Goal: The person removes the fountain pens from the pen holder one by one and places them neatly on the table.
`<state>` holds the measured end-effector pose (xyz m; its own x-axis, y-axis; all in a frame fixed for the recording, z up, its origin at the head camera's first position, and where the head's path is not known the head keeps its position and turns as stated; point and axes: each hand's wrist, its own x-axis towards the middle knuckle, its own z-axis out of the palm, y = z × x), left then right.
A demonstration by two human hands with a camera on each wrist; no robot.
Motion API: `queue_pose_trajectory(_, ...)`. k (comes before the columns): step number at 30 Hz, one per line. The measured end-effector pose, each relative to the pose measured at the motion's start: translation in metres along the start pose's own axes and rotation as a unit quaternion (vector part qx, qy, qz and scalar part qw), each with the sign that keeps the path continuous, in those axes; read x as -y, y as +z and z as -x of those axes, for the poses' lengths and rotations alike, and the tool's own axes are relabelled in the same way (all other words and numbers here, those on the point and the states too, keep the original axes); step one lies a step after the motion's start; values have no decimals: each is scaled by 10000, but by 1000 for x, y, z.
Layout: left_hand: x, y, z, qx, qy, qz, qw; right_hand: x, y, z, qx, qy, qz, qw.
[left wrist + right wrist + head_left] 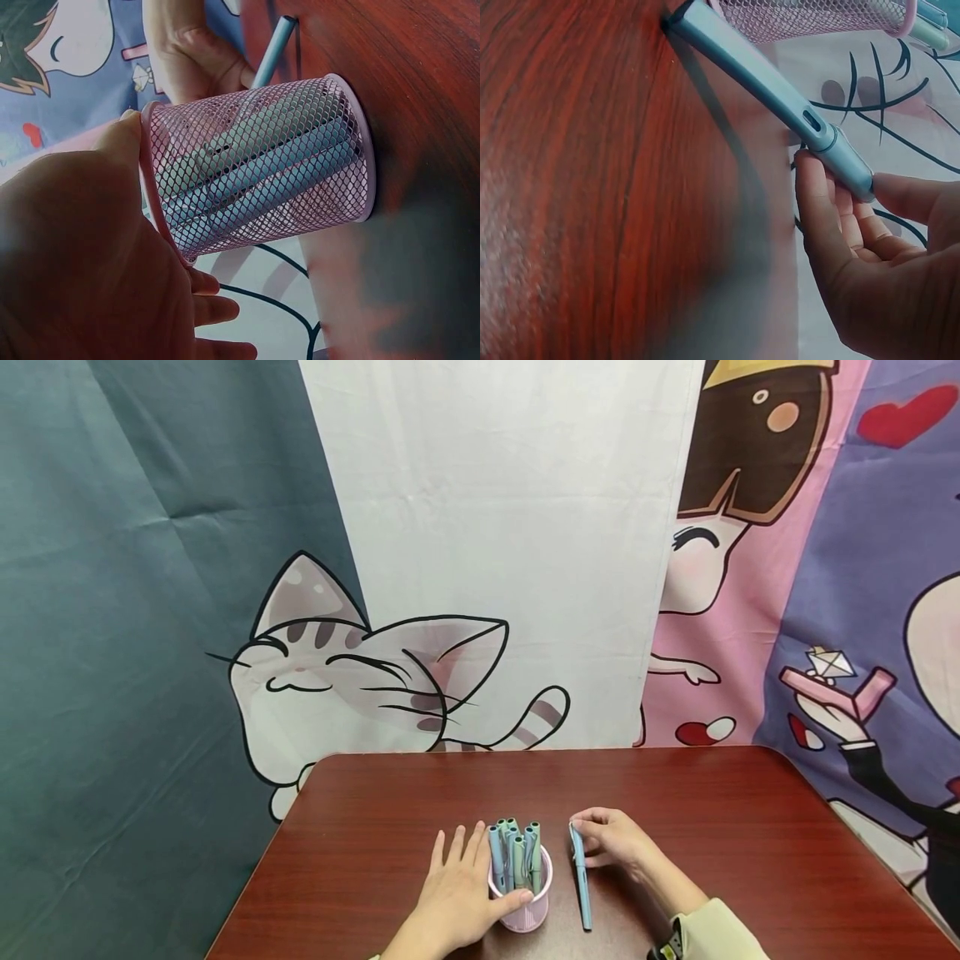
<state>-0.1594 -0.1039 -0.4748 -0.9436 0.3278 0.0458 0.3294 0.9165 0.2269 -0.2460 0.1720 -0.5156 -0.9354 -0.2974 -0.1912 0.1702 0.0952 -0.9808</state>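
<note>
A pink mesh pen holder [527, 918] stands upright on the table, filled with several blue and green capped pens [519, 864]. My left hand [459, 893] is beside it with fingers straight and spread. The left wrist view shows the thumb touching the rim of the mesh holder [262, 165]. Just right of the holder, my right hand [611, 839] pinches a light blue pen [582, 883] by its upper end, between thumb and fingers. In the right wrist view the pen [750, 79] slants, its far end at the tabletop.
The reddish-brown wooden table [420, 793] has rounded far corners. Behind it hangs a printed cloth [517, 552] with cartoon figures. A dark watch [667, 947] and a pale sleeve [720, 931] are on the right arm.
</note>
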Motion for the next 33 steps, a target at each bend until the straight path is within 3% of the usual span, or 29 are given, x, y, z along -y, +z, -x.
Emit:
queue_pose_trajectory(21,-1,0,0,-23,-21,58,10000,-12,8,-1,-264,312,394,9984)
queue_pose_trajectory(33,0,3,0,-42,-29,109,9999,-16,9,-5,-480,447,972,9931)
